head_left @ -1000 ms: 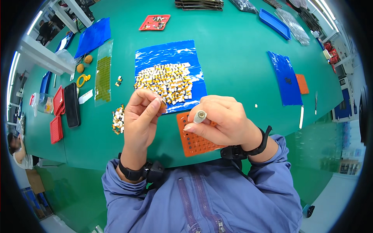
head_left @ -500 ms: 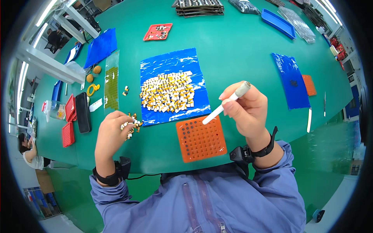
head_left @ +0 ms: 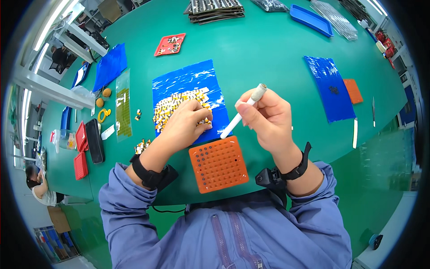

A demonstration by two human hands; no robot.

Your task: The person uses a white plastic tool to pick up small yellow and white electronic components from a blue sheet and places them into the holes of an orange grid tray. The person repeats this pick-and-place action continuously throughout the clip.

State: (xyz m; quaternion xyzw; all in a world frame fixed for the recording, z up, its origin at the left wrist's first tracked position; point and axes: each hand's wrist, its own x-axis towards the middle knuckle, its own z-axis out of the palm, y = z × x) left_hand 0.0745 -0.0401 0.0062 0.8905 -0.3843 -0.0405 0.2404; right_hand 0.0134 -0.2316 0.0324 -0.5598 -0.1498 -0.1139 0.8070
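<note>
My left hand (head_left: 181, 125) reaches over a heap of small white-and-yellow pieces (head_left: 168, 112) lying on a blue plastic sheet (head_left: 188, 72). Its thumb and fingertips pinch at the heap's right side, around what looks like one of those pieces (head_left: 205, 120). Between the fingers of my right hand (head_left: 268, 117) is a white pen-shaped tool (head_left: 234, 124), wrapped in something beige at its upper end. The tool slants down, its tip just above the far edge of an orange tray (head_left: 219, 166) dotted with rows of small pits. Small dark round parts fill several pits along the tray's left side.
A smaller cluster of pieces (head_left: 142, 146) lies beside my left wrist. Further left are a black case (head_left: 95, 141), red trays (head_left: 80, 166) and yellow scissors (head_left: 103, 115). A red tray (head_left: 170, 44) stands farther back; another blue sheet (head_left: 329, 89) and tweezers (head_left: 373, 112) lie right.
My left hand has gone from the small cluster on the left to the large heap on the blue sheet. My right hand still holds the white tool, its tip now nearer the tray's far edge.
</note>
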